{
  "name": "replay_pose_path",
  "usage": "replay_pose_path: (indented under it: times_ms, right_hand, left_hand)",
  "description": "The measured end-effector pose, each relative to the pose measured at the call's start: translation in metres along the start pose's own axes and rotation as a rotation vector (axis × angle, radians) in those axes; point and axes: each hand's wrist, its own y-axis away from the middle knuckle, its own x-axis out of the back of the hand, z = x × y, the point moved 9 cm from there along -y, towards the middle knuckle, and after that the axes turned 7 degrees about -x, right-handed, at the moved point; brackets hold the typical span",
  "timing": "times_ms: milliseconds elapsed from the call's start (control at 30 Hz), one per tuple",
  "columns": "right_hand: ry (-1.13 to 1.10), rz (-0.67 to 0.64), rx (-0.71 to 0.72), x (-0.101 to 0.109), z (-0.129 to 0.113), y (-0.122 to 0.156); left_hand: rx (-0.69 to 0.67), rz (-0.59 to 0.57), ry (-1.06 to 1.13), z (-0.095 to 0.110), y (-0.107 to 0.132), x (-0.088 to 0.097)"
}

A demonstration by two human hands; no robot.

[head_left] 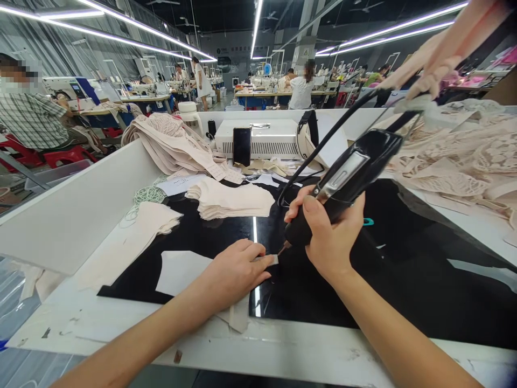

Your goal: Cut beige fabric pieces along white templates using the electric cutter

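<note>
My right hand (333, 231) is wrapped round a black corded hot knife (343, 172) with a silver plate on its side. Its thin metal tip points down at the end of a small pale strip (275, 260). My left hand (236, 269) lies palm down, its fingertips pressing this strip onto the glossy black work surface (319, 285). Beneath the left hand and wrist are a white pattern piece (181, 269) and a cream fabric piece (239, 315), partly hidden. Just beyond lies a stack of cream cut pieces (232, 199).
Another person's hand (424, 70) reaches in at upper right near the tool's cord (323, 143). Beige lace fabric (476, 156) is heaped right, more fabric (173, 140) left. A white box (274, 140) and a phone (242, 145) stand behind; green string (147, 196) lies left.
</note>
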Motion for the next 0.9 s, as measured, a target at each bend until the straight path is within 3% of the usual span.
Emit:
replay_pose_path:
  times_ms: [900]
  right_hand:
    - [-0.019, 0.009, -0.009, 0.001, -0.0036, 0.0086]
  left_hand:
    - [0.044, -0.039, 0.091, -0.0052, -0.0004, -0.0016]
